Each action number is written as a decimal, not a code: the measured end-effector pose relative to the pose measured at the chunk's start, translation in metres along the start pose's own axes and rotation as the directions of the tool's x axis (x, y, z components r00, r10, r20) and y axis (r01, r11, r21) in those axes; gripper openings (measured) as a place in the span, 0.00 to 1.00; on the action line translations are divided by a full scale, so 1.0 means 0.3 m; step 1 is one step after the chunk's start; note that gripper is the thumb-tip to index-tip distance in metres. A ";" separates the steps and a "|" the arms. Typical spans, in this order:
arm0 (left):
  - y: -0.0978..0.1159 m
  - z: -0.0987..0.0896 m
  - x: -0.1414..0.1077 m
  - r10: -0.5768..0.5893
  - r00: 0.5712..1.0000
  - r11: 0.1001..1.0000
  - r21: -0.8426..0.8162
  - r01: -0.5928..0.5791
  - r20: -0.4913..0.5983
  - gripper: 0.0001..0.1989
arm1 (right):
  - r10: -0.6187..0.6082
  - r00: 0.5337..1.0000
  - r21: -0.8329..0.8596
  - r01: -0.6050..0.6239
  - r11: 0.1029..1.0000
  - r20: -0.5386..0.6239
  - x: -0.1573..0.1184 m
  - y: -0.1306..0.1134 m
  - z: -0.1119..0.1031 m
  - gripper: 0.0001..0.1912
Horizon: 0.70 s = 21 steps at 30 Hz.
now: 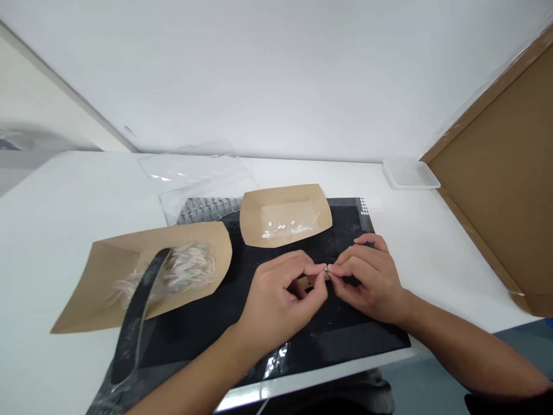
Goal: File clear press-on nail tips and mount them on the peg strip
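Over the black mat (pixel 345 340), my left hand (pixel 285 294) and my right hand (pixel 369 276) meet fingertip to fingertip. Each one pinches thumb against index finger on a tiny light piece (pixel 326 269), too small to name and mostly covered by the fingers. Just beyond the hands sits a small brown paper tray (pixel 283 199) holding several white bits (pixel 280 226) and some clear scraps. To the left, a larger brown paper tray (pixel 101 259) contains a heap of clear thin plastic pieces (pixel 190 268).
A black curved strip (pixel 136 323) crosses the front of the larger tray. Clear plastic trays (pixel 203 190) lie behind it. At the back right stand a shallow translucent box (pixel 410 174) and a big cardboard box (pixel 496 167). White dot stickers (pixel 364 206) mark the mat's far corner.
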<state>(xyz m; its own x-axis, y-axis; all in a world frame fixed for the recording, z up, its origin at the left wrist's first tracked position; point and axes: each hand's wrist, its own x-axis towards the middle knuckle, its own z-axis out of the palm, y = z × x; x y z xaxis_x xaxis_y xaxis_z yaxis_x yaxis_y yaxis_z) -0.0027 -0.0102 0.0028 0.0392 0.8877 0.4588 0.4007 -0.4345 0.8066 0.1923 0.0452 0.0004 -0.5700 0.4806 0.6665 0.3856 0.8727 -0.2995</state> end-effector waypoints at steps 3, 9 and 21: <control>0.008 -0.001 0.001 -0.055 0.999 0.998 -0.029 0.055 0.000 0.05 | 0.005 1.000 0.013 -0.005 1.000 -0.004 0.001 -0.005 0.001 0.09; 0.012 -0.003 0.003 -0.145 0.989 0.986 -0.078 0.146 0.011 0.08 | 0.003 1.000 0.053 -0.005 0.999 0.023 0.003 -0.008 -0.002 0.08; 0.009 -0.004 0.010 -0.388 0.914 0.861 -0.308 0.405 0.116 0.07 | 0.081 0.994 0.186 -0.092 0.978 0.068 0.007 -0.009 -0.010 0.05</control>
<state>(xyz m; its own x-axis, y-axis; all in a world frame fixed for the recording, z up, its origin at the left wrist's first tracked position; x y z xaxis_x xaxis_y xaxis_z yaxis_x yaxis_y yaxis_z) -0.0027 -0.0089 0.0070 -0.0134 0.9979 0.0628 0.0787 -0.0616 0.9950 0.1922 0.0435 0.0047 -0.5847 0.5541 0.5925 0.2943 0.8255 -0.4816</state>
